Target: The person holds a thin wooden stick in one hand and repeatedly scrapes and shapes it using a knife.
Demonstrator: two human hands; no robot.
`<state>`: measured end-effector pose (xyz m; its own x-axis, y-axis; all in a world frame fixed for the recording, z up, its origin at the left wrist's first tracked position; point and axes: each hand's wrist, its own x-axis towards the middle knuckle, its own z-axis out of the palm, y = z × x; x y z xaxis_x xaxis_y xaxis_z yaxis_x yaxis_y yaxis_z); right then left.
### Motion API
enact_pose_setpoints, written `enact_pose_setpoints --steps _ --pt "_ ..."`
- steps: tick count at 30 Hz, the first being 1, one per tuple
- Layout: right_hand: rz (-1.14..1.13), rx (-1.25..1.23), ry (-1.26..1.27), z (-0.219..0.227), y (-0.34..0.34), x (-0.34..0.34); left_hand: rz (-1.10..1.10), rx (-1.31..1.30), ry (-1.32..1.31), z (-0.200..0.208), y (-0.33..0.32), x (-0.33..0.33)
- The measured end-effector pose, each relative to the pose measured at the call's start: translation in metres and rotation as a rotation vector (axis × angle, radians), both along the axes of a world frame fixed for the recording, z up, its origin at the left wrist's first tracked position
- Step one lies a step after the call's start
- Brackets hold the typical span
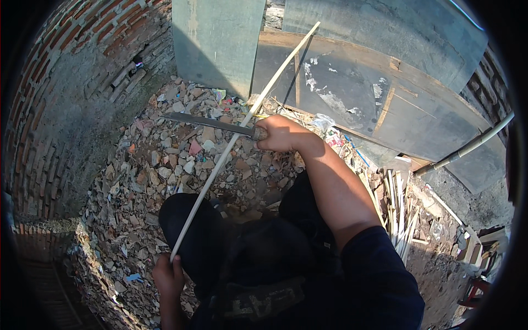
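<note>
A long pale strip of wood or bamboo point(217, 165) runs slantwise from beside my left knee up toward the boards at the back. Its near end is pinched in my left hand point(169, 275), low on the left. My right hand point(279, 133) is wrapped round the handle of a machete point(212, 124) ahead of my knees. The dark blade points left and lies across the strip, close to the handle. Whether its edge cuts into the strip I cannot tell.
Broken brick and stone rubble point(148, 176) covers the ground. A brick wall point(82, 110) rises on the left. Large grey-green boards point(220, 44) lean at the back. Several pale split strips point(399, 209) lie in a bundle at right, near a slanting pole point(467, 146).
</note>
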<state>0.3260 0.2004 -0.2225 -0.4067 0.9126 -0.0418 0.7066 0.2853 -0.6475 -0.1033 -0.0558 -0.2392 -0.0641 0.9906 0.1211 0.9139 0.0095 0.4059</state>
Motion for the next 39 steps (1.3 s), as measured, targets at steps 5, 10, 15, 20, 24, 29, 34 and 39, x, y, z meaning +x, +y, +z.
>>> enact_pose_setpoints --steps 5,10,15,20,24,29,34,39 --pt "-0.028 -0.017 0.059 0.003 0.000 -0.001 0.002 0.010 -0.056 -0.004 0.001 -0.002" --pt "-0.041 0.024 0.067 0.005 -0.001 0.001 -0.012 -0.013 -0.044 -0.002 0.003 -0.003" --pt "-0.053 -0.023 0.083 0.002 0.003 0.004 -0.026 -0.002 -0.049 -0.001 0.003 -0.001" --pt "-0.024 0.059 0.158 0.000 0.003 0.004 -0.005 -0.031 -0.061 0.005 0.006 0.006" --pt "-0.007 0.030 0.197 -0.005 0.003 0.005 0.003 -0.056 -0.059 0.006 0.005 0.004" --pt "-0.013 0.070 0.196 -0.009 0.003 0.004 0.005 -0.084 -0.050 0.005 0.006 0.003" --pt "-0.034 0.019 0.146 -0.005 0.001 0.005 0.015 -0.133 -0.037 0.007 0.009 0.005" --pt "-0.005 0.019 0.163 -0.005 0.004 0.004 0.023 -0.114 -0.064 0.007 0.008 0.005"
